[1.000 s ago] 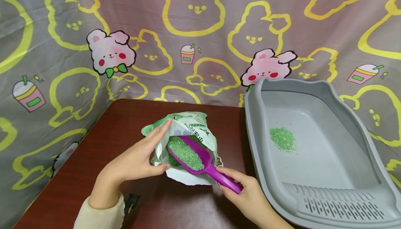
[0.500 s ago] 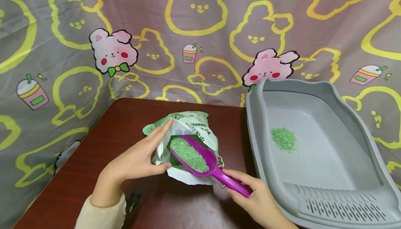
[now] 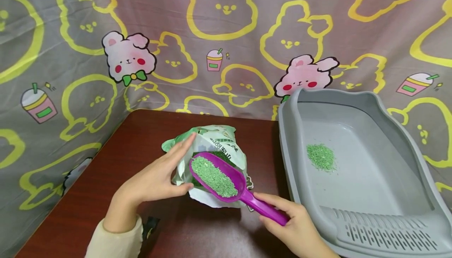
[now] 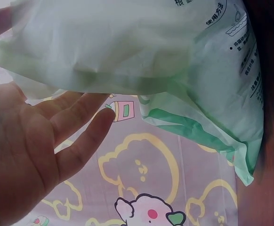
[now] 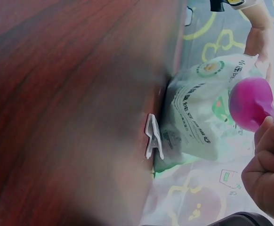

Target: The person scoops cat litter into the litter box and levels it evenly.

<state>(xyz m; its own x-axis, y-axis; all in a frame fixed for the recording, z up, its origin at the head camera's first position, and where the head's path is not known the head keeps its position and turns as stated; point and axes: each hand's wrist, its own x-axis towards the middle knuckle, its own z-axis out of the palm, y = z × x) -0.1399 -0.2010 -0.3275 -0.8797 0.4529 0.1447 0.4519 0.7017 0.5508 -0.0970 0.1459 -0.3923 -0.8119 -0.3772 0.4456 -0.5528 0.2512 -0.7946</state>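
A pale green-and-white bag (image 3: 227, 144) of green cat litter stands on the table with its mouth toward me. My left hand (image 3: 152, 183) rests against the bag's left side, fingers extended along the rim and thumb at the lower edge. In the left wrist view, fingers of the left hand (image 4: 24, 160) reach to the bag's (image 4: 221, 80) edge. The right hand (image 3: 296, 222) grips the handle of a purple scoop (image 3: 240, 181). Green litter (image 3: 215, 177) fills the scoop, which overlaps the bag's mouth. From the right wrist view, the scoop (image 5: 250, 101) shows its underside.
A grey litter box (image 3: 360, 179) with a slotted front ledge stands at the right, a small heap of green litter (image 3: 320, 157) on its floor. By the bag's base lies a white clip (image 5: 153, 136). A small black item (image 3: 151, 226) is near the left sleeve. Patterned cloth (image 3: 240, 34) hangs behind the table.
The right hand has drawn the scoop a little to the right and toward me, so more of it shows out of the bag. The left hand has stayed at the bag's rim.
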